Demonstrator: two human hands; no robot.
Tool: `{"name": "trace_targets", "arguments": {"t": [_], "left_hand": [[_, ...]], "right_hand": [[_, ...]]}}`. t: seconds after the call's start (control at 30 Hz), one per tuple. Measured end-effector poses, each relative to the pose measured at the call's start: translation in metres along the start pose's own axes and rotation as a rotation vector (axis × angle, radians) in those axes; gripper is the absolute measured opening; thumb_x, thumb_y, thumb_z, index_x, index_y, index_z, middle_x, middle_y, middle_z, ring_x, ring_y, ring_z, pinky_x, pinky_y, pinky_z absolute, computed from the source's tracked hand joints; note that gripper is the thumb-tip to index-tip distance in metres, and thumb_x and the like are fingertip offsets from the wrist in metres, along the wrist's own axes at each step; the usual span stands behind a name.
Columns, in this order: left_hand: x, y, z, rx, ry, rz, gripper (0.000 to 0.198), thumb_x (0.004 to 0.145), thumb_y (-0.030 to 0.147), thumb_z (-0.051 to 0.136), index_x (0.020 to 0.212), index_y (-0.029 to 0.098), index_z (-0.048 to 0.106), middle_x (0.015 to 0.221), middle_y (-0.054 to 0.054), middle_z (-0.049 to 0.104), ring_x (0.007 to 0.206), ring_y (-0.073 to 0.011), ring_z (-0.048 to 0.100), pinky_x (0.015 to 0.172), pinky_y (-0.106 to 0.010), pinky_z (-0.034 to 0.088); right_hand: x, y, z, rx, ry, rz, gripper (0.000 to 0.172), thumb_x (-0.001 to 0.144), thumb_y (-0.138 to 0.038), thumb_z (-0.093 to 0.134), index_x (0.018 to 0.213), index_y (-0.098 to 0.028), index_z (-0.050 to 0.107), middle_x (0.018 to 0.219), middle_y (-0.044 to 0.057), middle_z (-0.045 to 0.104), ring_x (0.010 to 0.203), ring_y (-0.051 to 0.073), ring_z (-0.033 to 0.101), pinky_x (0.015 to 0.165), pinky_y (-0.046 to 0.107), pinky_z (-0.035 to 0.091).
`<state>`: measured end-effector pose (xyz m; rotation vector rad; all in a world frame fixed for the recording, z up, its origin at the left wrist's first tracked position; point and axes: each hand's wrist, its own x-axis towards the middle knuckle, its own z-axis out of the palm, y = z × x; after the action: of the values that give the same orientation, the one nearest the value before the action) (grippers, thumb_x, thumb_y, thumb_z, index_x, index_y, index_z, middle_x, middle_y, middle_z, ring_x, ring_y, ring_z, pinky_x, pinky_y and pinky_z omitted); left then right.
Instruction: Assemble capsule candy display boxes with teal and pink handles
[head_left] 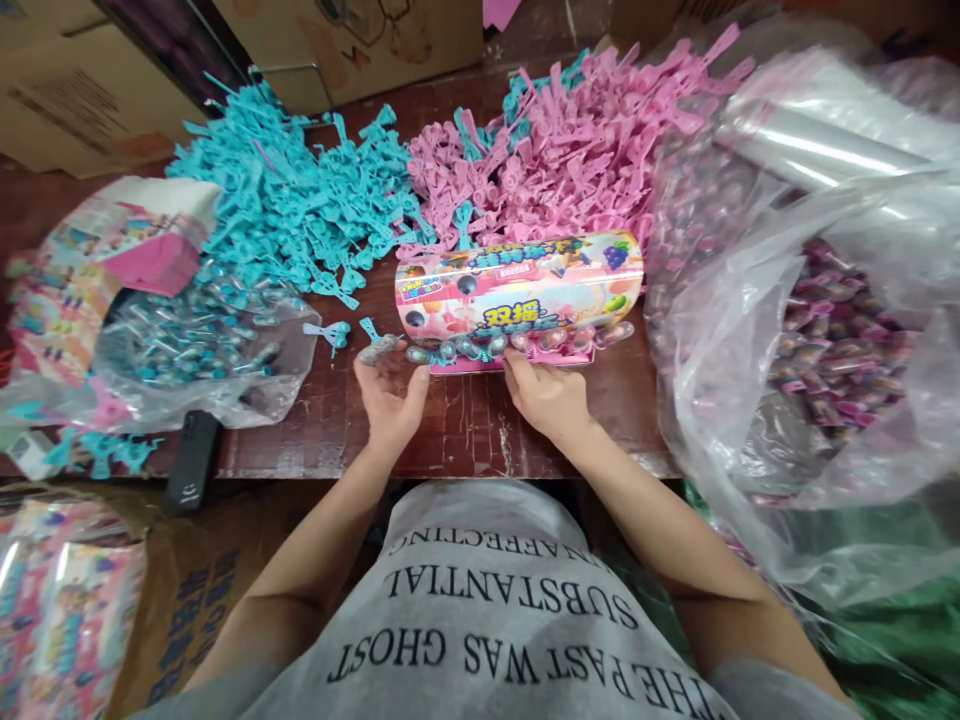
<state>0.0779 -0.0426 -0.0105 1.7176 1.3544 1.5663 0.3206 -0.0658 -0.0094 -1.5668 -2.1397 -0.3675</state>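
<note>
A colourful display box (517, 290) with a curved printed top stands in front of me on the table. Along its pink front tray runs a row of clear capsule toys (448, 350), blue-based at the left and pink-based at the right. At the box's left end, the curled fingers of my left hand (390, 395) are on a clear capsule toy with a blue piece (379, 350), thumb toward the row. My right hand (551, 395) is closed at the tray's front edge, fingertips against the row; its thumb is partly hidden. One loose blue propeller piece (328, 333) lies to the left.
Heaps of blue propeller pieces (277, 190) and pink ones (555, 150) lie behind the box. A plastic bag of blue capsules (202, 330) is at left, near a black phone (193, 460). At right stands a large clear bag (720, 330) of pink capsules. Cardboard boxes (90, 90) stand behind.
</note>
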Motion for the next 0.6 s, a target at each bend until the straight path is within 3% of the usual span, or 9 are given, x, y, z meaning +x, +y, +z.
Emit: {"name": "trace_targets", "arguments": {"t": [0.13,0.33,0.47,0.53,0.6], "left_hand": [[-0.005,-0.028,0.005,-0.102,-0.132,-0.148,0.057,0.090,0.053,0.085,0.131,0.025,0.056,0.119,-0.008,0.070,0.108,-0.0203,0.073,0.101,-0.037,0.061],[0.001,-0.035,0.003,-0.135,-0.172,-0.145,0.043,0.092,0.051,0.082,0.117,0.024,0.060,0.108,-0.005,0.071,0.102,-0.0195,0.073,0.100,-0.038,0.060],[0.002,-0.033,-0.004,-0.119,-0.213,-0.146,0.046,0.093,0.051,0.080,0.125,0.024,0.060,0.112,-0.008,0.071,0.104,-0.0205,0.073,0.098,-0.039,0.061],[0.000,-0.033,-0.006,-0.123,-0.227,-0.145,0.049,0.094,0.052,0.079,0.129,0.024,0.059,0.115,-0.009,0.071,0.105,-0.0207,0.074,0.098,-0.039,0.061],[-0.002,-0.033,-0.007,-0.142,-0.232,-0.141,0.051,0.095,0.053,0.078,0.133,0.025,0.058,0.118,-0.010,0.072,0.105,-0.0206,0.074,0.097,-0.038,0.061]], "right_hand": [[0.010,0.000,-0.002,-0.022,-0.131,0.026,0.032,0.110,-0.020,0.048,0.116,-0.014,0.079,0.066,0.005,0.072,0.061,0.015,0.064,0.058,0.032,0.026],[0.021,0.000,-0.031,-0.050,-0.373,0.033,0.039,0.108,-0.015,0.039,0.127,-0.013,0.073,0.084,0.012,0.079,0.069,0.019,0.065,0.060,0.034,0.028],[0.013,-0.012,-0.050,0.016,-0.242,0.074,0.032,0.112,-0.029,0.047,0.121,-0.017,0.075,0.078,0.006,0.078,0.067,0.016,0.066,0.061,0.032,0.033],[0.009,-0.024,-0.049,0.080,-0.143,0.004,0.030,0.112,-0.034,0.052,0.122,-0.019,0.076,0.076,0.002,0.078,0.066,0.013,0.067,0.063,0.031,0.037],[0.008,-0.038,-0.039,0.103,-0.125,-0.058,0.031,0.112,-0.032,0.052,0.125,-0.018,0.076,0.072,0.001,0.077,0.062,0.012,0.066,0.063,0.030,0.037]]}}
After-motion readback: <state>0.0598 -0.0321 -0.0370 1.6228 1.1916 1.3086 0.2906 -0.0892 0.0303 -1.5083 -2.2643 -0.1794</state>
